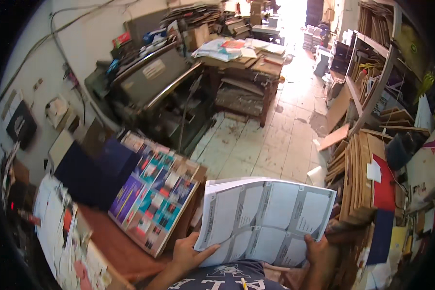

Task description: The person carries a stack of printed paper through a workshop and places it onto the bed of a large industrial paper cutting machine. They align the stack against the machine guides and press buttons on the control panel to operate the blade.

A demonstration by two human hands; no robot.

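A stack of large printed sheets (266,212), white and grey with several boxed panels, is held up in front of my body. My left hand (191,252) grips its lower left corner, thumb lying over the top sheet. At the lower right edge, my right hand (316,247) pinches the stack with its thumb on the face; the other fingers are behind the paper. The sheets bow slightly, and their far left edge shows more than one layer. A pile of colourful printed sheets (154,193) lies to the left of the stack.
A brown table (116,241) stands at left with dark blue sheets (94,169). Beyond is a large green-grey machine (154,77) and a paper-laden wooden table (261,65). Upright boards (357,179) and a shelf (367,96) line the right. Tiled floor (256,145) runs between.
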